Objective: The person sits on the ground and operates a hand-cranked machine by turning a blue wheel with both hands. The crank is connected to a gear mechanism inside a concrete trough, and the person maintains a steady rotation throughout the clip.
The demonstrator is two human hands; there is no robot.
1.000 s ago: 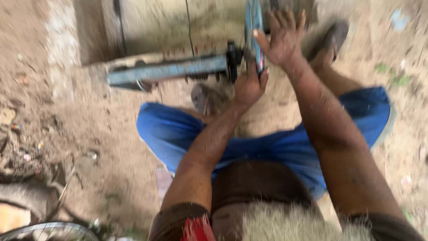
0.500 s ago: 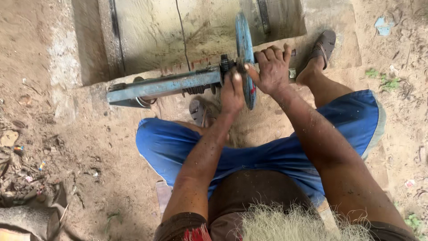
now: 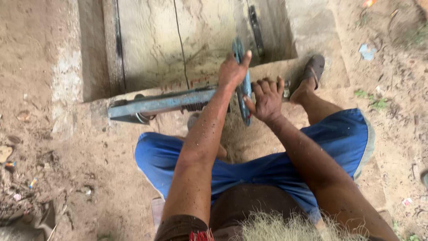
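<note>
Blue-painted wheel (image 3: pixel 241 78) stands on edge in the upper middle of the view, seen almost edge-on, at the right end of a long blue metal bar (image 3: pixel 160 103) that lies across a concrete ledge (image 3: pixel 100 116). Left hand (image 3: pixel 232 69) sits at the wheel's 12 o'clock, fingers wrapped over the rim and the thumb up along its far side, so it is clamped on the wheel. Right hand (image 3: pixel 267 100) is at about 4 o'clock of the wheel, fingers curled around the rim and the short stub just behind it, gripping too. A coiled spring (image 3: pixel 196 106) sits on the bar near the wheel's 9 o'clock. Beyond the ledge, at 12 o'clock, drops a sunken concrete pit (image 3: pixel 178 40) with a thin dark crack down its wall. The person sits on sandy ground in blue shorts (image 3: pixel 267 172), one foot in a dark sandal (image 3: pixel 313 69) at the wheel's 3 o'clock, resting by the ledge. Small litter (image 3: pixel 18 178) lies at 8 o'clock.
</note>
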